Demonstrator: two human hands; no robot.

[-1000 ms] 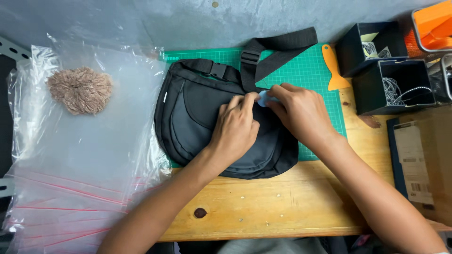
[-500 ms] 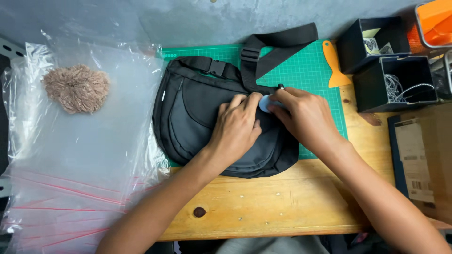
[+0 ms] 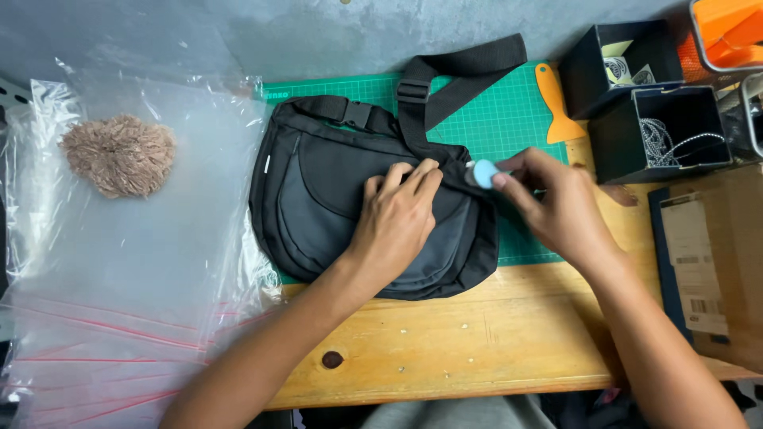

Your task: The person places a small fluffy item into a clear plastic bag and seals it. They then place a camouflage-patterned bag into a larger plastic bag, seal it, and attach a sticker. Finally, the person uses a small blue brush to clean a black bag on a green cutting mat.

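A single camera, worn on the person's head, looks almost straight down on the pale wooden desk (image 3: 477,349) from close above. The person's own forearms enter from the 6 o'clock edge and reach toward the centre, so the wearer is at the bottom of the frame and the view faces away from the body toward a grey wall surface at 12 o'clock. The green gridded cutting mat (image 3: 509,111) sits just above centre, clear plastic zip bags (image 3: 135,262) fill the 9 o'clock side, and open black square boxes (image 3: 660,131) crowd the 2 o'clock corner. No second view shares the scene.
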